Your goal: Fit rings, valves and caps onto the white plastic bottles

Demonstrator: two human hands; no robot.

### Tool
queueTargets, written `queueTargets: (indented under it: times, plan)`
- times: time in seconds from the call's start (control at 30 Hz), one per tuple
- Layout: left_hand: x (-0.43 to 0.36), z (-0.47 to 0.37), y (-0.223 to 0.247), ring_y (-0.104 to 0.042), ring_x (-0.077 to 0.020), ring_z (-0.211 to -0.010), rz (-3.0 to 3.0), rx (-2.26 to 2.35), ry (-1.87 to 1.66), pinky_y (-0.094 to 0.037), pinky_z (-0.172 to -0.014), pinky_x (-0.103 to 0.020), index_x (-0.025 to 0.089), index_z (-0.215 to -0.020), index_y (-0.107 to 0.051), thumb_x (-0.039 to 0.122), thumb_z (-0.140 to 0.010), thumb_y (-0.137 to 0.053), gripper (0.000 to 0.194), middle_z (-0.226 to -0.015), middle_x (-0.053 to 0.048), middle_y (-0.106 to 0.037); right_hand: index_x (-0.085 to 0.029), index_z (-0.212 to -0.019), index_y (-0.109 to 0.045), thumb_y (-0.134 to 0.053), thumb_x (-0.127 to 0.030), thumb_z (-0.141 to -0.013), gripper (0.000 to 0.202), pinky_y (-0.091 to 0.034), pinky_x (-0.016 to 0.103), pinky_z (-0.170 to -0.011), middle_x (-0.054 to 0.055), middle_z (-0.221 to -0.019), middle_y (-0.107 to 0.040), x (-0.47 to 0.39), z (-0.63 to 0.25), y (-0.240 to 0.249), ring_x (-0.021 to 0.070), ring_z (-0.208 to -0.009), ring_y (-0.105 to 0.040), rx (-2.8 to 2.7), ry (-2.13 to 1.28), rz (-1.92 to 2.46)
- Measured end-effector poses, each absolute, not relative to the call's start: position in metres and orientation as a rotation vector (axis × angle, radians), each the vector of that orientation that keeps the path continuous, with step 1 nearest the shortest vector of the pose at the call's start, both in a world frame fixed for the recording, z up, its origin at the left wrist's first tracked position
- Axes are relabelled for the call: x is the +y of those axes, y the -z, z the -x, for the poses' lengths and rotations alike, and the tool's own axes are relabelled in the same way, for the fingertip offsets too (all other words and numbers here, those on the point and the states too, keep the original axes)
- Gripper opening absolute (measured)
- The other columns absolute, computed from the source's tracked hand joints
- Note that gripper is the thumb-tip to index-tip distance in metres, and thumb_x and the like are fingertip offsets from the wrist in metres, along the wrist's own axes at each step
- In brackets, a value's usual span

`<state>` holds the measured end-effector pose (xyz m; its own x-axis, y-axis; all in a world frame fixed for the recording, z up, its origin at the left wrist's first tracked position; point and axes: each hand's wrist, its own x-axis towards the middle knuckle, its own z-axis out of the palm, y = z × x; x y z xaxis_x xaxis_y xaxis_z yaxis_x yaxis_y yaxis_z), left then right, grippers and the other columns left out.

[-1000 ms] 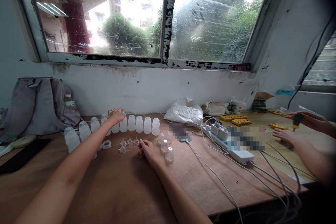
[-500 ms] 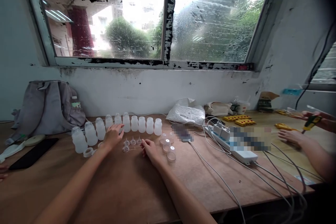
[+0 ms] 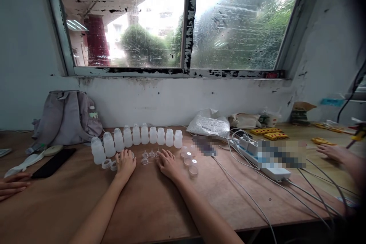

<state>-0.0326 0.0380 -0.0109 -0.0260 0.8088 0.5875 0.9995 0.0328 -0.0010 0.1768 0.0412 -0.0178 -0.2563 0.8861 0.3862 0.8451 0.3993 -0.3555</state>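
Observation:
Frosted baby bottles (image 3: 144, 134) stand upright in a curved row; those at the left have clear tops, those at the right look uncapped. In front of the left end lie white bottle collar rings (image 3: 106, 164). My left hand (image 3: 126, 164) rests over these rings, fingers spread and pointing away; whether it touches one is hard to see. Clear bottle nipples (image 3: 145, 156) sit in a small group between my hands. My right hand (image 3: 167, 163) lies on the table at their right edge, fingers apart. Clear round caps (image 3: 193, 168) are just right of it.
A grey backpack (image 3: 67, 114), a black phone-like slab (image 3: 54, 163) and another person's hand (image 3: 13, 186) are at left. Rightward lie a silver bag (image 3: 210, 124), a white power strip (image 3: 276, 171) with cables, and a co-worker's hand (image 3: 328, 151) near yellow parts (image 3: 276, 136).
My left hand has come down from the bottles to the collar rings. My right hand's fingers have spread out beside the nipples. The view has shifted left, showing more of the other person's hand.

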Motion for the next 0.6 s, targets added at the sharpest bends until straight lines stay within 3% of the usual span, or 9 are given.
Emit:
queueTargets:
  times: [0.1, 0.17, 0.27, 0.33, 0.47, 0.6]
  plan:
    - [0.038, 0.034, 0.013, -0.042, -0.0288, -0.105, 1.845, -1.880, 0.610, -0.026, -0.090, -0.047, 0.015, -0.088, -0.058, 0.026, -0.075, -0.044, 0.022, -0.103, -0.014, -0.056, -0.030, -0.125, -0.041, -0.042, -0.039, -0.082, 0.044, -0.018, 0.044, -0.097, 0.003, -0.135, -0.035, 0.040, -0.177, 0.017, 0.0264, -0.124, -0.024, -2.203, -0.189, 1.473]
    - [0.039, 0.034, 0.014, -0.042, -0.0295, -0.104, 1.863, -1.867, 0.661, -0.025, -0.091, -0.050, 0.015, -0.085, -0.058, 0.025, -0.075, -0.044, 0.020, -0.102, -0.014, -0.057, -0.029, -0.118, -0.049, -0.043, -0.037, -0.082, 0.038, -0.022, 0.041, -0.095, 0.004, -0.129, -0.044, 0.038, -0.177, 0.014, 0.0241, -0.120, -0.031, -2.177, -0.203, 1.434]
    - [0.039, 0.032, 0.010, -0.046, -0.0281, -0.100, 1.948, -1.806, 0.825, -0.029, -0.090, -0.049, 0.017, -0.079, -0.057, 0.026, -0.077, -0.044, 0.016, -0.094, -0.011, -0.059, -0.024, -0.094, -0.063, -0.046, -0.023, -0.078, 0.024, -0.032, 0.030, -0.087, 0.005, -0.101, -0.062, 0.036, -0.177, 0.007, 0.0187, -0.101, -0.047, -2.090, -0.269, 1.328]
    - [0.036, 0.029, 0.004, -0.049, -0.0250, -0.095, 2.068, -1.715, 1.002, -0.036, -0.086, -0.042, 0.019, -0.076, -0.055, 0.029, -0.078, -0.043, 0.016, -0.087, -0.009, -0.060, -0.022, -0.077, -0.067, -0.045, -0.013, -0.073, 0.023, -0.037, 0.026, -0.079, 0.003, -0.081, -0.065, 0.035, -0.177, 0.003, 0.0170, -0.088, -0.052, -2.038, -0.401, 1.237]
    - [0.022, 0.015, -0.007, -0.050, -0.0211, -0.095, 2.336, -1.438, 1.261, -0.040, -0.083, -0.035, 0.021, -0.084, -0.052, 0.034, -0.079, -0.047, 0.015, -0.095, -0.006, -0.058, -0.019, -0.060, -0.064, -0.041, -0.006, -0.062, 0.026, -0.042, 0.023, -0.069, 0.000, -0.066, -0.064, 0.036, -0.177, 0.002, 0.0158, -0.073, -0.056, -1.910, -0.746, 1.086]
    - [0.014, 0.000, -0.006, -0.051, -0.0207, -0.094, 2.520, -1.289, 1.246, -0.040, -0.084, -0.035, 0.022, -0.095, -0.051, 0.036, -0.075, -0.054, 0.025, -0.097, -0.006, -0.057, -0.018, -0.058, -0.061, -0.038, -0.008, -0.060, 0.024, -0.043, 0.023, -0.063, 0.001, -0.066, -0.064, 0.041, -0.177, 0.006, 0.0154, -0.068, -0.057, -1.698, -0.852, 1.083]
